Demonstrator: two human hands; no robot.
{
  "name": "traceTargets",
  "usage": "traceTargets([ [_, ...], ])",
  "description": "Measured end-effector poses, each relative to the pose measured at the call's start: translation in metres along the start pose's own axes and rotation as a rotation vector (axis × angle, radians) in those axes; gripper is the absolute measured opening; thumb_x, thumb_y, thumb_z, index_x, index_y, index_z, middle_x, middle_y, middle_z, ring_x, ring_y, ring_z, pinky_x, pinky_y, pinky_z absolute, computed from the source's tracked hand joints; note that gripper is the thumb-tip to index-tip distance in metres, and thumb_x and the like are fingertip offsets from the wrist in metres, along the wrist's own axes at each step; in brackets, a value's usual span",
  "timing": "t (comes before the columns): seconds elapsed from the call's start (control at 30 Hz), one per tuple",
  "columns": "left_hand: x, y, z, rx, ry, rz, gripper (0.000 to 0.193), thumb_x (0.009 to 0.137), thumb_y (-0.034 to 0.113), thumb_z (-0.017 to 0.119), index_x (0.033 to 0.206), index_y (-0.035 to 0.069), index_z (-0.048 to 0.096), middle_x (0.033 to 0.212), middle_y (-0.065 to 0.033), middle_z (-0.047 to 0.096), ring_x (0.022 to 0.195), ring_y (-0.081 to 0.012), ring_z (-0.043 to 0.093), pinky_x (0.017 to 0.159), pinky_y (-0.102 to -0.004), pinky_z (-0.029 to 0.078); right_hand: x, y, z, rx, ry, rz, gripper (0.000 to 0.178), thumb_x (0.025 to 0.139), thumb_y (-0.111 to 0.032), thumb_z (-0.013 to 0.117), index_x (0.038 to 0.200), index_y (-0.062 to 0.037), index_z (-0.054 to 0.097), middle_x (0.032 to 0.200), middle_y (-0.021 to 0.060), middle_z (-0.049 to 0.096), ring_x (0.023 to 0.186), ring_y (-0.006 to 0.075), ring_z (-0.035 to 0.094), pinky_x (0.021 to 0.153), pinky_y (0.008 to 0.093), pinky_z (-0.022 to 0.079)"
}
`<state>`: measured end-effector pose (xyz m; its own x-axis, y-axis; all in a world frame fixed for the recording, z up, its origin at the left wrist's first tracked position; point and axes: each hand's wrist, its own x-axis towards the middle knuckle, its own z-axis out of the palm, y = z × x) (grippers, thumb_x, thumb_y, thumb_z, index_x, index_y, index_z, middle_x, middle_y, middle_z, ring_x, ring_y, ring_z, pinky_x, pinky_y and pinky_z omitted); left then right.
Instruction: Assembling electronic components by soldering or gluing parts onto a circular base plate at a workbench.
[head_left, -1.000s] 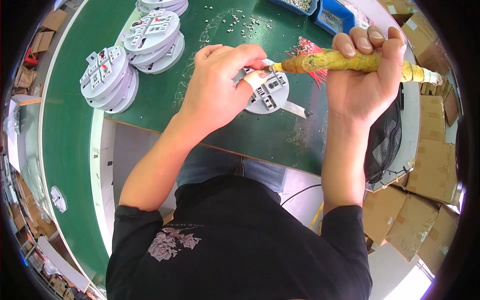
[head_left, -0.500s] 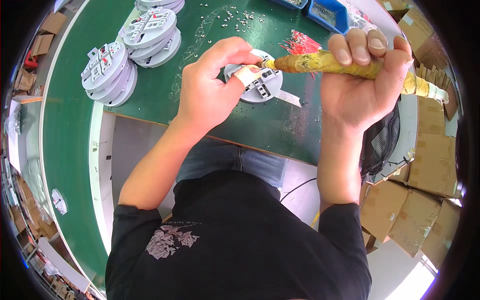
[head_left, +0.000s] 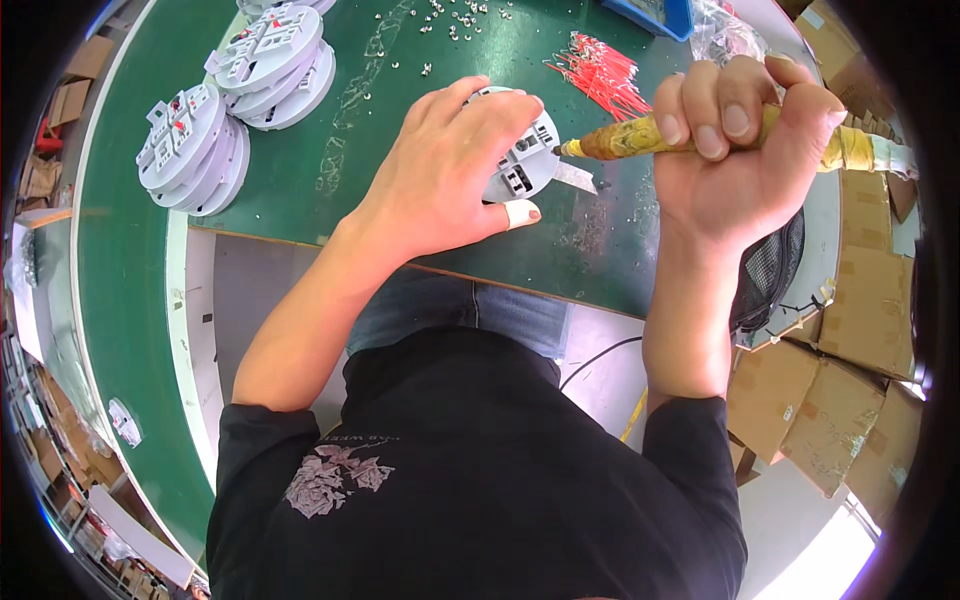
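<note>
We list one round pale-grey disc (head_left: 538,160) with dark fittings, lying on the green bench (head_left: 300,190) and partly covered by the left hand (head_left: 440,165). That hand's grip we enter as spread: fingers arched over the disc's left part, thumb stretched out past its near edge, presumably to steady the piece while leaving its right half exposed; fingertip pressure we cannot tell. White wrapping (head_left: 519,213), one, around that thumb. Yellow tape-wrapped tool (head_left: 625,138), one, right of the disc: the right hand (head_left: 735,185) has its grip curled around the shaft, seemingly to aim the slim dark tip at the disc's right rim; contact there we cannot confirm. Pale strip (head_left: 575,178), one, just beside the disc's lower right. Red wires (head_left: 605,75), one heap, beyond the disc and to its right; small metal pieces (head_left: 455,33), scattered beyond it to the left; blue bin (head_left: 660,15), one, farther beyond the wires. These we judge set within easy reach. Stacked discs (head_left: 270,65), well left of the disc, perhaps piled to save room. Black mesh bag (head_left: 775,265), one, right of the disc, on the nearer side.
</note>
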<state>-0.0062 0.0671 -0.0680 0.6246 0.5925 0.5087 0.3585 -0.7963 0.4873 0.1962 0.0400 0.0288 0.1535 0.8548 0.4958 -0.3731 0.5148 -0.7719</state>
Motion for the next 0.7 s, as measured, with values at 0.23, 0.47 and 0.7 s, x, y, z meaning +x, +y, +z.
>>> traceTargets([
  [0.23, 0.006, 0.007, -0.005, -0.058, -0.056, -0.18, 0.086, 0.065, 0.03, 0.088, 0.137, 0.009, 0.047, 0.13, -0.0133, 0.06, 0.134, -0.035, 0.046, 0.112, -0.0485, 0.032, 0.004, 0.026, 0.002, 0.032, -0.084, 0.019, 0.046, 0.103, -0.054, 0.049, 0.104, -0.0109, 0.064, 0.066, -0.0023, 0.042, 0.053, 0.0117, 0.038, 0.052, 0.0313, 0.039],
  [0.47, -0.003, 0.011, -0.006, -0.03, -0.033, -0.212, 0.084, 0.066, 0.028, 0.087, 0.136, 0.008, 0.046, 0.128, -0.0124, 0.06, 0.134, -0.0329, 0.046, 0.113, -0.0479, 0.033, 0.007, 0.039, 0.027, -0.202, -0.189, 0.048, 0.046, 0.104, -0.051, 0.048, 0.09, -0.0075, 0.057, 0.063, -0.0006, 0.042, 0.048, 0.0113, 0.034, 0.048, 0.0294, 0.038],
  [0.7, -0.009, 0.003, -0.011, -0.037, -0.032, -0.194, 0.084, 0.067, 0.03, 0.087, 0.137, 0.008, 0.045, 0.129, -0.0111, 0.059, 0.134, -0.0332, 0.047, 0.113, -0.0476, 0.033, 0.014, 0.051, 0.03, -0.099, -0.66, 0.107, 0.037, 0.104, -0.035, 0.053, 0.08, -0.0068, 0.047, 0.06, 0.0028, 0.041, 0.045, 0.0111, 0.035, 0.042, 0.0276, 0.034],
])
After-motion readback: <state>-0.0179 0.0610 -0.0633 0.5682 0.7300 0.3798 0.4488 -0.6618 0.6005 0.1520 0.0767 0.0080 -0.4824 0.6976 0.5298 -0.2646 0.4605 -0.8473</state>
